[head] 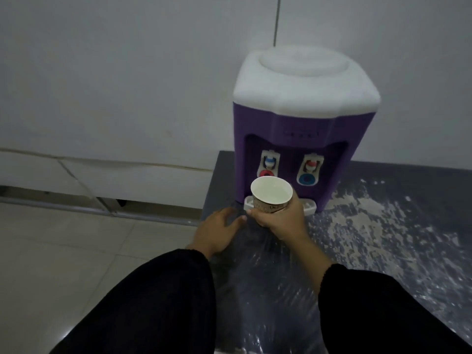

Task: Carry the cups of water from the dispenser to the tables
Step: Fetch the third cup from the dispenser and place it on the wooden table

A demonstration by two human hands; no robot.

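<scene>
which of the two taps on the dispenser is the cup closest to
The left tap, the one with the blue knob above a red ring. The cup in the right hand sits just below it; the red-knobbed tap is further right.

Both arms wear long, loose black sleeves of soft matte cloth, without print or marking. The left sleeve [163, 300] fills the frame toward seven o'clock and ends in a ribbed cuff at the wrist of the bare left hand [217, 231]. The right sleeve [378, 310], toward five o'clock, stops short of the wrist, baring some forearm below the ringless right hand [281, 218].
</scene>
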